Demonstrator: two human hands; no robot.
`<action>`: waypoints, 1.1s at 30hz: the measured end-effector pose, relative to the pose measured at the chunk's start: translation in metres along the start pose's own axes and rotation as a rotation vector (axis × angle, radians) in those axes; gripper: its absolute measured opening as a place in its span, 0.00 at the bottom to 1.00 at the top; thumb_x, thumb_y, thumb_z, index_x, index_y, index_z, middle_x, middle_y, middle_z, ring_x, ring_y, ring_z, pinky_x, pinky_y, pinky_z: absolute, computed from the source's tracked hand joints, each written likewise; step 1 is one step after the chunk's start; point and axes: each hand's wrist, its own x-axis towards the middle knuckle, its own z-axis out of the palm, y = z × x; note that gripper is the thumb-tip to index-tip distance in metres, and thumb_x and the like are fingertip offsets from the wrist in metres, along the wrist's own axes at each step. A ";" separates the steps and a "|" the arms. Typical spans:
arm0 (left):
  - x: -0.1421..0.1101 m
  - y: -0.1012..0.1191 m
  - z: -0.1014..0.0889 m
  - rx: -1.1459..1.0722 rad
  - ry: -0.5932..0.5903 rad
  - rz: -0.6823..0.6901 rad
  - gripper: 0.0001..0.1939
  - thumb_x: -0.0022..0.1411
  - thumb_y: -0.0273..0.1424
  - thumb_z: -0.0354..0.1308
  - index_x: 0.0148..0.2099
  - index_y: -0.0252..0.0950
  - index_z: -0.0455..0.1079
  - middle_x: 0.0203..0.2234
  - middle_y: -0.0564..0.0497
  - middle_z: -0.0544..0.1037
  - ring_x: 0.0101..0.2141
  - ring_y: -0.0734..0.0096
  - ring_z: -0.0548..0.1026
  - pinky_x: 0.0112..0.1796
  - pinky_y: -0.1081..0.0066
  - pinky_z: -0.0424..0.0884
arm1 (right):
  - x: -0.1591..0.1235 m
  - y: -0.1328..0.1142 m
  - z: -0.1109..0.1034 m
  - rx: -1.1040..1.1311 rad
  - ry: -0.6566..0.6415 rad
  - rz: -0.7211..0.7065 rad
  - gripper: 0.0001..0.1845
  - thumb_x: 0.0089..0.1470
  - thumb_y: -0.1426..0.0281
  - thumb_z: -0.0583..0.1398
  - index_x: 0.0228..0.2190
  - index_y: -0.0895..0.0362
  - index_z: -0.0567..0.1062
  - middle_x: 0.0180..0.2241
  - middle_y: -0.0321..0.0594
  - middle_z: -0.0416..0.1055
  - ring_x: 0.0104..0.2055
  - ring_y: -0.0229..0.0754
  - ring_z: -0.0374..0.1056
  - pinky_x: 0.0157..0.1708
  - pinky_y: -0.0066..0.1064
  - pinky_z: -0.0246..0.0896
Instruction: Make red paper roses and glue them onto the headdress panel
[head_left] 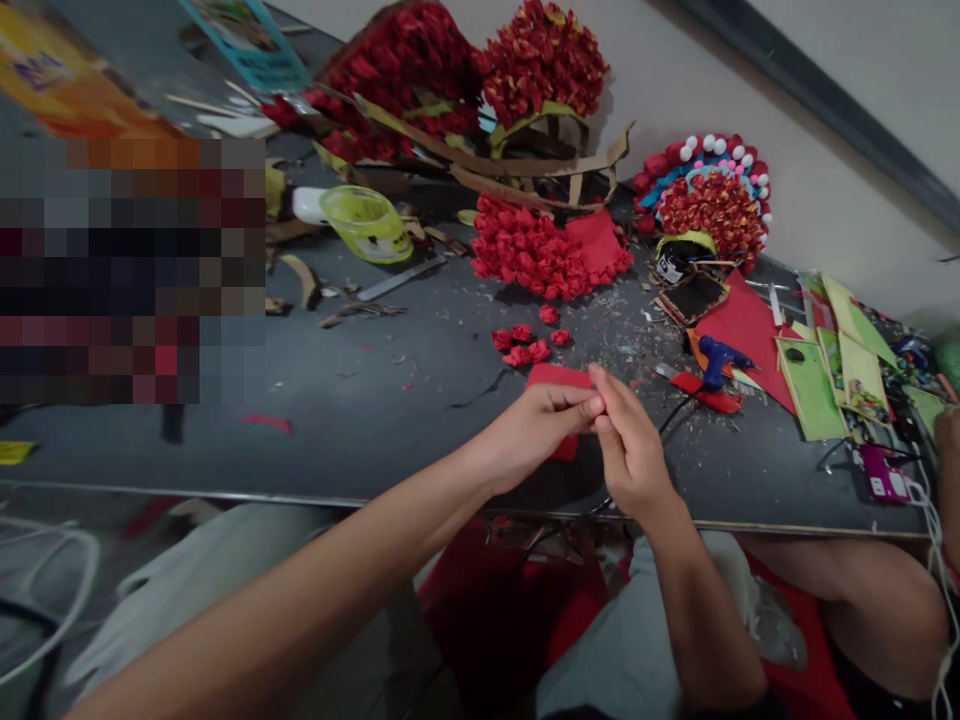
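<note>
My left hand [536, 430] and my right hand [631, 455] meet above the table's front edge, fingertips pressed together in a pinch. Whatever lies between the fingers is hidden. A piece of red paper [559, 376] shows behind and under my left hand; I cannot tell whether it is held or lies on the table. Just beyond it are several small rolled red paper flowers [529, 352]. Farther back sits a large cluster of the same red flowers [525, 245] with a flat red patch on its right. Right of my hands lies a blue glue gun [720, 362] with a black cord.
A yellow-green bottle [367, 225] lies on the dark table [360, 400]. Red flower-covered pieces [547, 60] and cardboard strips [525, 165] fill the back. At right are red sheets [750, 330], green card pieces [814, 390] and a purple device [883, 475] with white cables. Another person sits there.
</note>
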 end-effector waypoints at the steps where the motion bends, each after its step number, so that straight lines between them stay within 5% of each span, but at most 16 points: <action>1: 0.000 0.001 0.000 0.024 -0.001 0.020 0.18 0.45 0.45 0.68 0.29 0.34 0.77 0.24 0.50 0.79 0.29 0.70 0.75 0.40 0.68 0.70 | 0.000 0.000 -0.001 0.040 -0.002 -0.002 0.28 0.63 0.71 0.47 0.63 0.49 0.50 0.59 0.40 0.61 0.61 0.39 0.58 0.59 0.36 0.58; 4: 0.001 0.005 0.000 0.099 0.010 0.072 0.17 0.46 0.44 0.67 0.29 0.33 0.78 0.25 0.49 0.79 0.31 0.68 0.75 0.40 0.67 0.69 | 0.000 -0.001 -0.001 0.066 0.050 -0.023 0.28 0.62 0.70 0.50 0.62 0.46 0.52 0.58 0.39 0.63 0.59 0.39 0.61 0.57 0.35 0.60; 9: 0.003 0.005 -0.002 0.168 0.015 0.101 0.16 0.49 0.43 0.65 0.30 0.34 0.77 0.25 0.50 0.79 0.31 0.68 0.74 0.40 0.69 0.69 | -0.001 0.000 0.002 0.077 0.179 0.030 0.37 0.60 0.71 0.53 0.64 0.47 0.40 0.53 0.40 0.69 0.54 0.38 0.67 0.52 0.33 0.67; 16: 0.006 -0.002 0.000 0.217 0.059 0.116 0.19 0.52 0.44 0.61 0.21 0.33 0.70 0.19 0.54 0.72 0.26 0.74 0.68 0.36 0.71 0.66 | 0.002 0.008 -0.015 -0.107 -0.057 -0.003 0.26 0.60 0.74 0.52 0.59 0.52 0.60 0.55 0.42 0.67 0.56 0.41 0.65 0.53 0.33 0.65; 20: 0.008 -0.005 -0.002 0.293 -0.019 0.130 0.21 0.53 0.46 0.59 0.20 0.33 0.68 0.21 0.53 0.70 0.27 0.74 0.66 0.33 0.73 0.64 | 0.002 0.011 -0.019 -0.097 -0.050 0.000 0.20 0.59 0.76 0.51 0.51 0.55 0.71 0.46 0.43 0.75 0.46 0.40 0.73 0.46 0.30 0.70; 26: 0.007 -0.006 -0.005 0.210 -0.065 -0.071 0.21 0.52 0.48 0.59 0.23 0.34 0.71 0.17 0.54 0.69 0.22 0.76 0.64 0.28 0.73 0.63 | 0.002 0.009 -0.009 -0.082 0.100 0.012 0.16 0.59 0.75 0.50 0.37 0.55 0.77 0.28 0.36 0.78 0.29 0.36 0.74 0.32 0.24 0.69; 30: 0.009 0.012 -0.015 0.416 -0.062 0.036 0.18 0.52 0.46 0.59 0.26 0.33 0.73 0.22 0.50 0.74 0.27 0.71 0.69 0.33 0.70 0.67 | 0.003 0.009 0.001 0.028 0.079 0.116 0.18 0.60 0.68 0.52 0.50 0.58 0.69 0.46 0.46 0.75 0.47 0.41 0.72 0.46 0.31 0.67; 33: 0.013 0.030 -0.035 0.813 0.283 0.312 0.17 0.56 0.41 0.56 0.36 0.33 0.76 0.34 0.46 0.77 0.34 0.65 0.72 0.39 0.67 0.68 | 0.004 0.010 0.013 -0.026 -0.040 0.210 0.34 0.56 0.58 0.56 0.59 0.61 0.57 0.58 0.54 0.62 0.58 0.48 0.62 0.53 0.40 0.61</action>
